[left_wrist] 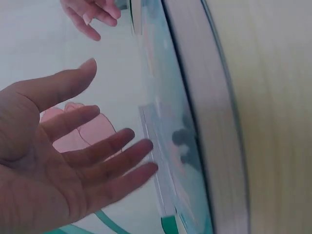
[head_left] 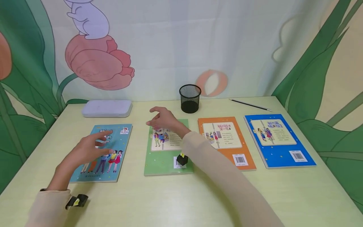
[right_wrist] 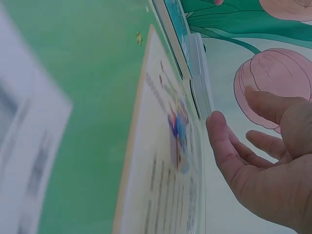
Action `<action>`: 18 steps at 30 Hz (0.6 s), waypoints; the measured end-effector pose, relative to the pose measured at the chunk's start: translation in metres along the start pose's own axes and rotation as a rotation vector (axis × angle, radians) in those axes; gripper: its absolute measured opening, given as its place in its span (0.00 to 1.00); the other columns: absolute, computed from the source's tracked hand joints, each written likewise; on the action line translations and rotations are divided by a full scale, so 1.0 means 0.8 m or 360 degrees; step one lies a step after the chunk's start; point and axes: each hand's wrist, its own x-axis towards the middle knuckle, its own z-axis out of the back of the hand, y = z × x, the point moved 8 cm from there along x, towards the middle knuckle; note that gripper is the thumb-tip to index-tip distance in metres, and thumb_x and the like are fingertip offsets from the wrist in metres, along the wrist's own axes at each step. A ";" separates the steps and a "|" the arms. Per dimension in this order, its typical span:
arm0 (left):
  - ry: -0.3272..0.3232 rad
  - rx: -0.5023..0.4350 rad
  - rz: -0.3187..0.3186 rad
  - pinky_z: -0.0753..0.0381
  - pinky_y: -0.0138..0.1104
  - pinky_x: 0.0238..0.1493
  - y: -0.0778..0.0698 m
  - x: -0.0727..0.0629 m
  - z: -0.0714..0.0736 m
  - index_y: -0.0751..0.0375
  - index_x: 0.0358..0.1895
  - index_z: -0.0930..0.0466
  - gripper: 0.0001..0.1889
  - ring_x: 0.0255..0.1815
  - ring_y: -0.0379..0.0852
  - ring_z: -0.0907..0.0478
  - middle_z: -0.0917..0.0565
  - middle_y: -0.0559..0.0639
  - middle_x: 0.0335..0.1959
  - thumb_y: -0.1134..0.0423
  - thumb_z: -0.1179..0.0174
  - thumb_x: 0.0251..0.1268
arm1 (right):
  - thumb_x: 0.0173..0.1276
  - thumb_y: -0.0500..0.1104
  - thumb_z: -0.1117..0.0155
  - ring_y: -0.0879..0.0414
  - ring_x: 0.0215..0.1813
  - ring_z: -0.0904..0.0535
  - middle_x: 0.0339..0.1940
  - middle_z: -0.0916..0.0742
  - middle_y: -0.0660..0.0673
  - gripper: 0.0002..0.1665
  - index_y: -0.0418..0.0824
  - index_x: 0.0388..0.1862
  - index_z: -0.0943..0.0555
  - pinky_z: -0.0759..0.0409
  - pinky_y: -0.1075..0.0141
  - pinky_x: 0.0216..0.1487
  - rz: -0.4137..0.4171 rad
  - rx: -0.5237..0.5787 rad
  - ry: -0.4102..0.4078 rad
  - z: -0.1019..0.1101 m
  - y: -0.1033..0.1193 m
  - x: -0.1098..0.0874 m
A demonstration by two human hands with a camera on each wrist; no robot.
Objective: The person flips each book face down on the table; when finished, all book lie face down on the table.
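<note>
My left hand [head_left: 86,152] hovers over the teal book [head_left: 122,143], which shows a front cover with drawn children. In the left wrist view its fingers [left_wrist: 114,183] are spread and relaxed, with nothing in the palm. Over the far part of the green book [head_left: 158,163] my right hand [head_left: 165,120] hangs in the air, fingers loosely bent and holding nothing. The green book lies back cover up, its top partly hidden by that hand and sleeve. From the right wrist, the curved fingers and thumb appear beyond the green cover [right_wrist: 92,126].
Right of the green book lie an orange book [head_left: 246,157], partly behind my right sleeve, and a blue book [head_left: 275,156]. Along the back stand a pale pencil case [head_left: 107,108], a black mesh pen holder [head_left: 190,106] and a dark pencil [head_left: 250,104]. A printed curtain hangs behind.
</note>
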 end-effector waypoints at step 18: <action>0.0241 0.0195 0.0178 0.32 0.71 0.59 0.054 -0.008 -0.002 0.72 0.69 0.33 0.41 0.68 0.82 0.42 0.37 0.82 0.68 0.56 0.26 0.55 | 0.64 0.45 0.26 0.43 0.53 0.13 0.73 0.27 0.34 0.51 0.51 0.80 0.42 0.19 0.56 0.61 -0.0016 -0.0043 0.0025 -0.055 0.016 0.021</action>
